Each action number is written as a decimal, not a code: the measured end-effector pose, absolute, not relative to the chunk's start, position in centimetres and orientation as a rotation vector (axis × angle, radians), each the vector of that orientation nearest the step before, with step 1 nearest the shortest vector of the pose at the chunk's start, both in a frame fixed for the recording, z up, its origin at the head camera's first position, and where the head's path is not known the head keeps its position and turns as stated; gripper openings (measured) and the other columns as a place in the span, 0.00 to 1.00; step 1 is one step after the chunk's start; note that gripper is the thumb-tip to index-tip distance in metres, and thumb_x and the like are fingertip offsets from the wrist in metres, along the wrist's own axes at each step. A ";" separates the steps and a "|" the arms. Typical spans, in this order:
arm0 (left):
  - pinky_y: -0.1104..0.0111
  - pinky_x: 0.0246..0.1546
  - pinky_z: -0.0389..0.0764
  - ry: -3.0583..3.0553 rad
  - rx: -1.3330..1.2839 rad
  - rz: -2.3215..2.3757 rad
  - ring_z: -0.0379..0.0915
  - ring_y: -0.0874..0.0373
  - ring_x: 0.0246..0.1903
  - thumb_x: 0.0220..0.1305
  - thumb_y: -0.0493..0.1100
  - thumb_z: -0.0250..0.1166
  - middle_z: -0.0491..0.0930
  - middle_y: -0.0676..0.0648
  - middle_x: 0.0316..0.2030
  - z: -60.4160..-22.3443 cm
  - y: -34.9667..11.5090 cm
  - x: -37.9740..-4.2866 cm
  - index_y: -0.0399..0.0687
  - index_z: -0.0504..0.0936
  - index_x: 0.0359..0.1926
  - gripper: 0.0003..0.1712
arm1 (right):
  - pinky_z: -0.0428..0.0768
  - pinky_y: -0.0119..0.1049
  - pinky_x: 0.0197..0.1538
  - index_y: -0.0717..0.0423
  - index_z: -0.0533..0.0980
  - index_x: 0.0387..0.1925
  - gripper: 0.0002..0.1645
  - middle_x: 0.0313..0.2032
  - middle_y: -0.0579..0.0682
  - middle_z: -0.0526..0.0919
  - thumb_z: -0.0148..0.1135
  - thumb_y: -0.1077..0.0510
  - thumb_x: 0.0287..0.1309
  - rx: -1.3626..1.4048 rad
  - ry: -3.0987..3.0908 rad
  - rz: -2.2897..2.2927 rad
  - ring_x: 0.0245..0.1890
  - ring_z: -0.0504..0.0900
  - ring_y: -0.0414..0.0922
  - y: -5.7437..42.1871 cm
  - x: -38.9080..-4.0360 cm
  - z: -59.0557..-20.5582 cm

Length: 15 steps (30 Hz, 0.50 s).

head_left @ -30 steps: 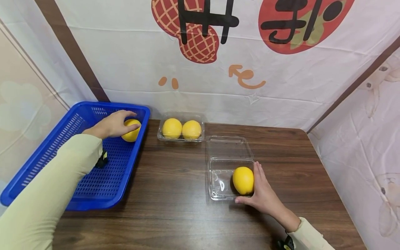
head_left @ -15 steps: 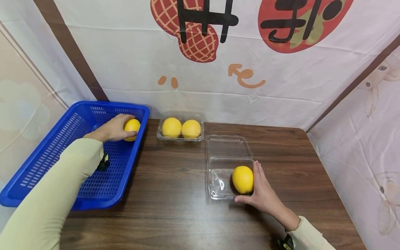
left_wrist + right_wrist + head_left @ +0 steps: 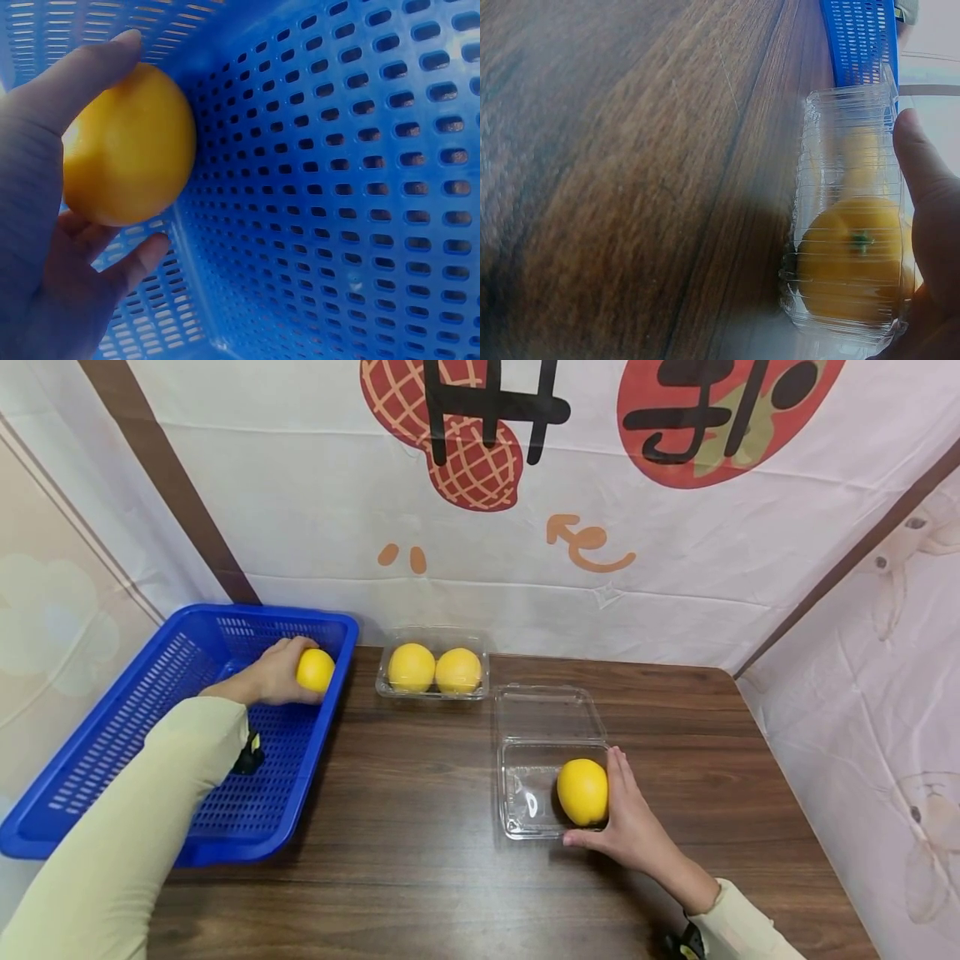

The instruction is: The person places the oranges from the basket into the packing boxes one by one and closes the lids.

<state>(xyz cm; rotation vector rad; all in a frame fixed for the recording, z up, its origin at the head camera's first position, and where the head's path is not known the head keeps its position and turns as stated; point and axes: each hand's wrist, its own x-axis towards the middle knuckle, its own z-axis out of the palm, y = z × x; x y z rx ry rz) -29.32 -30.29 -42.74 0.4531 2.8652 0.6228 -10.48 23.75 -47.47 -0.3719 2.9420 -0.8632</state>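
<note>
In the blue basket [image 3: 300, 793], my left hand [image 3: 281, 675] grips an orange [image 3: 315, 671]. The left wrist view has my thumb over the top of that orange [image 3: 139, 146] and fingers below it. My right hand [image 3: 633, 822] rests against the right side of an open clear plastic clamshell box [image 3: 517, 789], fingers straight along its side, thumb at its front edge. Another orange [image 3: 582, 792] sits in the right half of this box, beside the hand. Its green stem end shows through the ribbed wall in the right wrist view.
A second clear box [image 3: 433, 695] holding two oranges [image 3: 411, 668] stands by the back curtain [image 3: 300, 527], right of the basket. The open box's lid [image 3: 551, 714] lies back towards the curtain. All stand on a dark wooden table [image 3: 420, 860].
My left hand has come down around the orange in the basket, its fingers now closer about the fruit. The right hand and the open box have stayed in place.
</note>
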 end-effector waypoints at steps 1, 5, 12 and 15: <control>0.39 0.49 0.72 2.864 0.456 0.622 0.64 0.30 0.52 0.52 0.47 0.78 0.66 0.23 0.56 -42.8 -30.3 -29.3 0.24 0.60 0.66 0.51 | 0.61 0.70 0.67 0.73 0.40 0.77 0.86 0.76 0.74 0.43 0.84 0.33 0.35 -0.369 2.939 -0.867 0.75 0.47 0.71 23.7 -10.5 -47.5; 0.41 0.52 0.67 2.852 0.464 0.640 0.63 0.29 0.54 0.52 0.47 0.78 0.68 0.22 0.57 -42.9 -30.4 -29.2 0.25 0.59 0.66 0.51 | 0.61 0.70 0.66 0.74 0.40 0.77 0.86 0.76 0.75 0.43 0.84 0.33 0.35 -0.374 2.942 -0.874 0.75 0.47 0.72 23.8 -10.5 -47.5; 0.42 0.50 0.67 2.842 0.419 0.662 0.60 0.28 0.53 0.52 0.47 0.78 0.69 0.21 0.57 -43.2 -30.3 -28.9 0.27 0.58 0.68 0.52 | 0.61 0.69 0.67 0.74 0.40 0.77 0.87 0.76 0.74 0.43 0.84 0.34 0.34 -0.369 2.944 -0.872 0.75 0.47 0.71 23.8 -10.5 -47.6; 0.39 0.53 0.68 2.840 0.438 0.670 0.62 0.27 0.55 0.51 0.45 0.78 0.67 0.20 0.58 -43.4 -30.3 -28.9 0.26 0.58 0.69 0.53 | 0.61 0.69 0.67 0.74 0.40 0.77 0.87 0.76 0.74 0.42 0.85 0.34 0.35 -0.366 2.938 -0.875 0.75 0.47 0.71 23.7 -10.5 -47.6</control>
